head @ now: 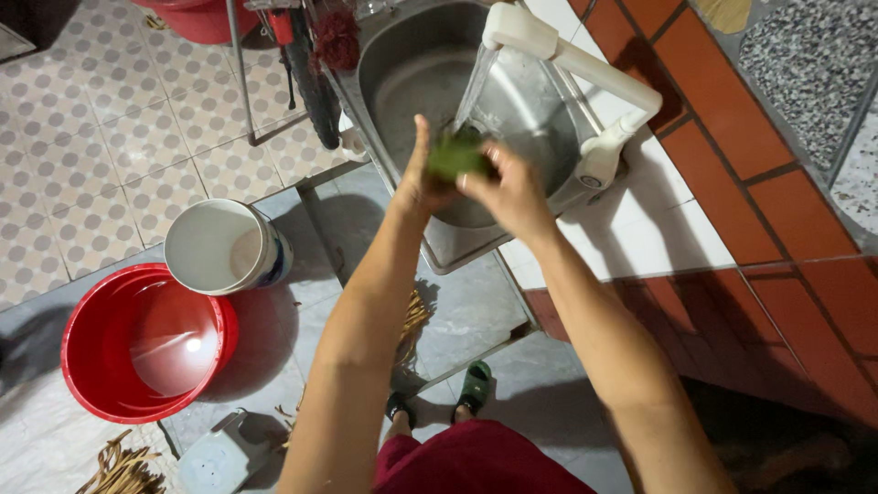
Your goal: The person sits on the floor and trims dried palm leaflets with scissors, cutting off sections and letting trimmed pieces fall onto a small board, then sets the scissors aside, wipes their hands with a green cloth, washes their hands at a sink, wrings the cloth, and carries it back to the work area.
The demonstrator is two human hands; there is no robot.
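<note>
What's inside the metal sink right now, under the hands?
The sink holds running water from the white tap; both hands rub a green item over it. The hands cover the basin's near part.

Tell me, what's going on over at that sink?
A person stands at a steel sink and holds a green leafy thing between both hands, the left hand and the right hand, right under water running from a white tap. On the floor to the left stand a red basin with some water in it and a white bucket. Pale strips lie scattered on the floor near the person's feet.
</note>
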